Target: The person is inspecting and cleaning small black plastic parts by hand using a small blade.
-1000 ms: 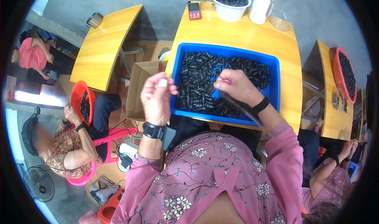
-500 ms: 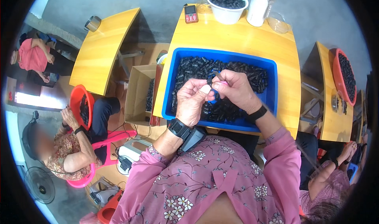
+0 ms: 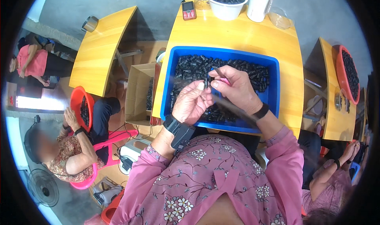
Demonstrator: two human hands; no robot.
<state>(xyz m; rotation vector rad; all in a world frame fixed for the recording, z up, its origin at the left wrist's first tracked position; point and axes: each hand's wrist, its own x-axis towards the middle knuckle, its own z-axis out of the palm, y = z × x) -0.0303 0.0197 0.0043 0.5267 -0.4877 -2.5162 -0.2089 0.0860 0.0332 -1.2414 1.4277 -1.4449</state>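
Observation:
Over a blue tray (image 3: 274,106) filled with small black plastic parts (image 3: 194,68), both my hands work close together. My left hand (image 3: 192,100) pinches one small black part (image 3: 206,83) between thumb and fingertips. Just right of it, my right hand (image 3: 236,86) is closed on a thin dark blade-like tool (image 3: 217,71) with some pink (image 3: 225,81) showing at the fingers; its exact kind is hard to make out. Tool and part look slightly apart. The fingers hide much of both.
On the yellow table (image 3: 233,35) stand a white bowl (image 3: 225,11) of black parts, a red phone (image 3: 189,11), a white jug (image 3: 259,5) and a clear dish (image 3: 279,19). A cardboard box (image 3: 136,94) sits left. Co-workers sit at both sides, one with an orange basin (image 3: 77,102).
My hands have drawn slightly apart; the left has shifted a little left and turned, still pinching a part. The right keeps its tool. The whole view has shifted slightly.

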